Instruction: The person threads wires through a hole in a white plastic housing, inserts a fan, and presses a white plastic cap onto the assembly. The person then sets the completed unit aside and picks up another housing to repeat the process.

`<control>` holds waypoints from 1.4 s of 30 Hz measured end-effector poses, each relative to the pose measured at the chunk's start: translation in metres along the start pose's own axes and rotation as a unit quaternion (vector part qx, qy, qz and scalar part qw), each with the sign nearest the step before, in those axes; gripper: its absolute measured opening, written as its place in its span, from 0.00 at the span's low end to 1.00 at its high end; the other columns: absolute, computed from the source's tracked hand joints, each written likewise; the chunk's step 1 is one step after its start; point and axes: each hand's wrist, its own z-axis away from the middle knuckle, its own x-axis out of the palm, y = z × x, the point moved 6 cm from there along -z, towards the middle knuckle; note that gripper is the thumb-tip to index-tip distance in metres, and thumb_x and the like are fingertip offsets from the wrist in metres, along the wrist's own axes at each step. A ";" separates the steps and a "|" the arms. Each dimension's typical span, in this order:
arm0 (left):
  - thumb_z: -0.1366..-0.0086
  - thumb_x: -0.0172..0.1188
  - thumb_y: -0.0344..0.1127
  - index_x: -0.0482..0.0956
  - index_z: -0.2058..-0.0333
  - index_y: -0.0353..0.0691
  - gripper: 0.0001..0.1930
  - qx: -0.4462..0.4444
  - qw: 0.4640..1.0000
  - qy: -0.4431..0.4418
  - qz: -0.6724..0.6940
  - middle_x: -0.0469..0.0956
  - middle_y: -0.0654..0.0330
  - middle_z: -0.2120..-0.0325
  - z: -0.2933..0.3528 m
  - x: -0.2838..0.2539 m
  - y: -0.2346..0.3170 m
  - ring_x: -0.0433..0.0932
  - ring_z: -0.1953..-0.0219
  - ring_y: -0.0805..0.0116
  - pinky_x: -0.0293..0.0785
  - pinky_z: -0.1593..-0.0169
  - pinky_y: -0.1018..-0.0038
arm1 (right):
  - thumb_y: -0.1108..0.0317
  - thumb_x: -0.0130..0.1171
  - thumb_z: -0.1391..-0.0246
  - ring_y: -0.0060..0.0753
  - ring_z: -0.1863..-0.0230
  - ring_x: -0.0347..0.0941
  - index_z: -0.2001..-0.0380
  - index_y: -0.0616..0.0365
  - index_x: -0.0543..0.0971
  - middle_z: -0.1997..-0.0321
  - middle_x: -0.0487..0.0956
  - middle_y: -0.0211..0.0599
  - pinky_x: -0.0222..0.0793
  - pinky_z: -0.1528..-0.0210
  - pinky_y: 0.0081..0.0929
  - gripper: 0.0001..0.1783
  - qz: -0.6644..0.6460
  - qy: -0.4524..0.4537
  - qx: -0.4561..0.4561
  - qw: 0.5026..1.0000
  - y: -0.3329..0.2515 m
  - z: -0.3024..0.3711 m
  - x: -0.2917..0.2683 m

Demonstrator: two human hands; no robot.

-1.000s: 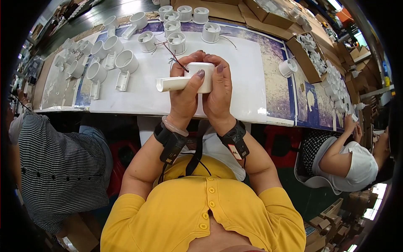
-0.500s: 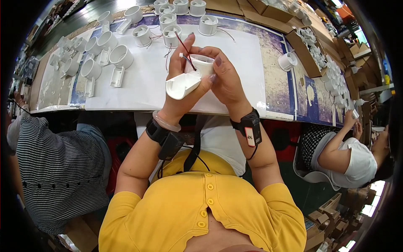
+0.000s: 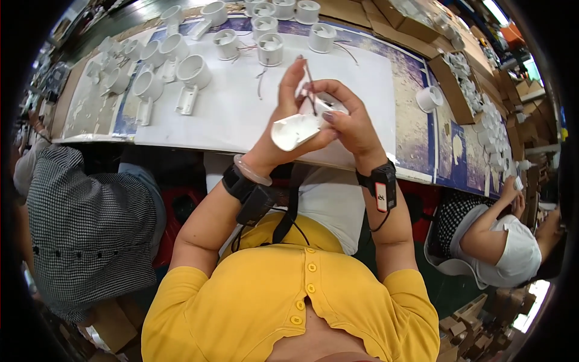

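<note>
Above the near edge of the white-covered table, both hands hold a white plastic fan housing (image 3: pixel 295 131), a round ring with a trough-shaped handle shell pointing down toward the left. My left hand (image 3: pixel 278 128) closes round it from the left, its thumb beneath the handle and a finger raised. From the right, my right hand (image 3: pixel 357 123) grips the ring, thumb at its near side and fingers over the far rim. Thin dark red wires (image 3: pixel 309 75) stand up from the housing between the hands. The ring's inside is mostly hidden by the fingers.
Several empty housings with handles (image 3: pixel 194 71) stand at the left. Round housings with blades and loose wires (image 3: pixel 270 49) are at the back; one white housing (image 3: pixel 429 99) sits at the right. Beyond is a cardboard box (image 3: pixel 452 90) of white parts. Co-workers sit on both sides.
The housing and both hands now appear farther right and slightly lower, as the whole table view has also shifted. The right fingers cover more of the ring, and the wires stand more upright.
</note>
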 end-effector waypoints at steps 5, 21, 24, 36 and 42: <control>0.57 0.77 0.41 0.47 0.35 0.38 0.56 -0.038 0.996 -0.056 -0.060 0.55 0.50 0.37 -0.002 -0.012 0.019 0.57 0.36 0.60 0.59 0.37 0.67 | 0.76 0.54 0.55 0.28 0.46 0.67 0.55 0.60 0.73 0.50 0.73 0.35 0.59 0.40 0.26 0.20 0.015 0.137 -0.055 0.989 -0.011 0.013 -0.044; 0.36 0.54 0.27 0.65 0.48 0.36 0.17 -0.040 0.965 0.199 0.168 0.77 0.54 0.62 0.029 -0.131 0.036 0.81 0.64 0.64 0.80 0.61 0.72 | 0.63 0.52 0.40 0.32 0.41 0.65 0.48 0.61 0.70 0.40 0.69 0.41 0.59 0.39 0.30 0.19 -0.024 0.083 -0.129 0.988 -0.020 0.005 -0.029; 0.36 0.55 0.27 0.66 0.52 0.33 0.15 0.048 0.915 0.390 0.091 0.77 0.54 0.65 0.047 -0.221 0.054 0.80 0.67 0.68 0.79 0.62 0.75 | 0.61 0.51 0.38 0.29 0.43 0.66 0.49 0.60 0.71 0.42 0.71 0.38 0.61 0.42 0.27 0.18 0.072 0.134 -0.041 0.987 -0.006 0.013 -0.053; 0.42 0.62 0.45 0.69 0.53 0.31 0.25 -0.209 0.724 0.492 -0.436 0.80 0.51 0.66 0.113 -0.380 -0.009 0.78 0.63 0.55 0.72 0.54 0.68 | 0.65 0.52 0.38 0.20 0.50 0.69 0.54 0.58 0.76 0.49 0.76 0.32 0.65 0.52 0.17 0.13 0.180 0.207 0.085 0.958 0.025 0.010 -0.074; 0.46 0.63 0.43 0.70 0.53 0.36 0.25 -0.075 0.523 0.458 -0.715 0.78 0.51 0.64 0.119 -0.349 0.008 0.72 0.54 0.52 0.63 0.46 0.60 | 0.66 0.53 0.39 0.20 0.52 0.70 0.56 0.58 0.78 0.51 0.77 0.32 0.66 0.53 0.18 0.11 0.208 0.211 0.076 0.952 0.023 0.007 -0.068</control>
